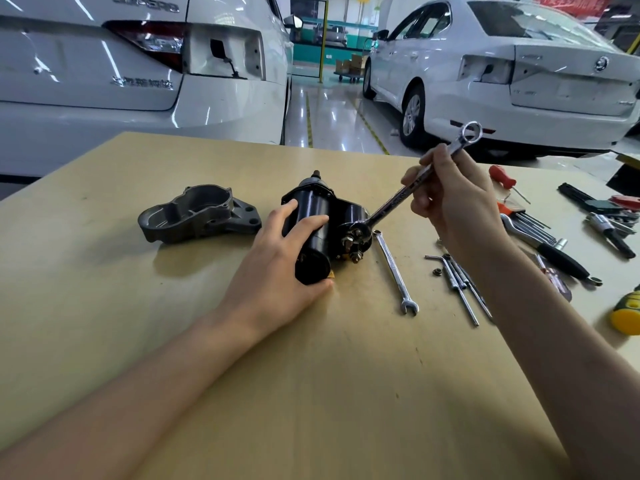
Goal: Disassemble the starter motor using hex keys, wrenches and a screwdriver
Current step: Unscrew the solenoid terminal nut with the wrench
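While held, wrench (412, 190) on motor (322, 216)

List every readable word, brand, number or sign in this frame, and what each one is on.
"SUPERB": raised letters on the left white car's tailgate, partly cut off by the frame's top edge.
Chinese-character badge lower on that tailgate: too blurred to read.
Round emblem on the right white car's boot lid: no legible text.
Stamped marks on the wrench in the right hand: too small to read.
Red banner, top right: blurred.

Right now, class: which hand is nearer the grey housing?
Left. The left hand grips the motor beside the grey housing; the right hand holds a wrench beyond it.
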The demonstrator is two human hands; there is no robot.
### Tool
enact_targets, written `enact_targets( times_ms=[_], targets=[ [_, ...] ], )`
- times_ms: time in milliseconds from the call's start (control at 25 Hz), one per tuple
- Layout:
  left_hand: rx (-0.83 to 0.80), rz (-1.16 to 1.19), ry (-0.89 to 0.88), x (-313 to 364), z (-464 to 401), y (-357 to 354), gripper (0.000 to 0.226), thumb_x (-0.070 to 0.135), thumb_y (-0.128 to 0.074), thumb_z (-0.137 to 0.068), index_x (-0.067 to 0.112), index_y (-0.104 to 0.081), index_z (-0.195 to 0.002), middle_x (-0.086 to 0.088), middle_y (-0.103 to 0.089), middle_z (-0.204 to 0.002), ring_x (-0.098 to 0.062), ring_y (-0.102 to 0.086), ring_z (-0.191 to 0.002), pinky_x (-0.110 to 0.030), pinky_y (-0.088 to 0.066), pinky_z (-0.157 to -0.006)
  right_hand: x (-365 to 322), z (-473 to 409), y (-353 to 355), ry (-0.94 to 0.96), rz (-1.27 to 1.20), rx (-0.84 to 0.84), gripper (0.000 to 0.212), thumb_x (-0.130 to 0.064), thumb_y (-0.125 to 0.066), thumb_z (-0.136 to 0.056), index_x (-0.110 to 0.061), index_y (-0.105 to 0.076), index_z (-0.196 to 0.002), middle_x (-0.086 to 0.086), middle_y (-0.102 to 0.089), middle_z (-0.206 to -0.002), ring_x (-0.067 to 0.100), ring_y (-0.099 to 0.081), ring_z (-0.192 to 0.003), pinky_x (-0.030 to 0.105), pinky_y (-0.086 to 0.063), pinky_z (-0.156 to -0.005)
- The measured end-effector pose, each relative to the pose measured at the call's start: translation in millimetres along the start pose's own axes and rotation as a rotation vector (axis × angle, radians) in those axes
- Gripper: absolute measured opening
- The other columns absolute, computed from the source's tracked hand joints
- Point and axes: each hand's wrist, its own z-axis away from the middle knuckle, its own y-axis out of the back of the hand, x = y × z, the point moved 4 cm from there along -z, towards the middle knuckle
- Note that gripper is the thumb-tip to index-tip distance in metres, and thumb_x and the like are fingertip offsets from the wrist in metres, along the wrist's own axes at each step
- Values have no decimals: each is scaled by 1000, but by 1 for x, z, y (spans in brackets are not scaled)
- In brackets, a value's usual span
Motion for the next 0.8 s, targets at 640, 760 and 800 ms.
enact_targets(
  times_ms=[640,760,800],
  targets=[
    [-2,3,-4,-1,0,1,78,32,-82,-70,37,-44,-138,4,-20,-154,-14,-25,-141,-20,-24,-105,19,15,14,-143,-139,-159,26,-33,-43,-96,-14,-53,-82,13,-71,-82,19,-63,-57,27,-51,-54],
    [-3,7,0,0,0,1,78,32,-82,-70,37,-44,-138,6,-19,-154,-13,-24,-141,-19,-24,-105,15,17,13,-121,-88,-171,27,-31,-39,-99,-14,-52,-83,12,-70,-83,21,-64,-59,27,-49,-55],
    [-3,7,1,0,0,1,78,32,-83,-70,37,-44,-138,6,-19,-154,-13,-24,-141,-19,-24,-104,14,18,12,-117,-82,-180,28,-31,-38,-100,-14,-52,-82,11,-70,-82,21,-65,-59,27,-50,-55]
  ],
)
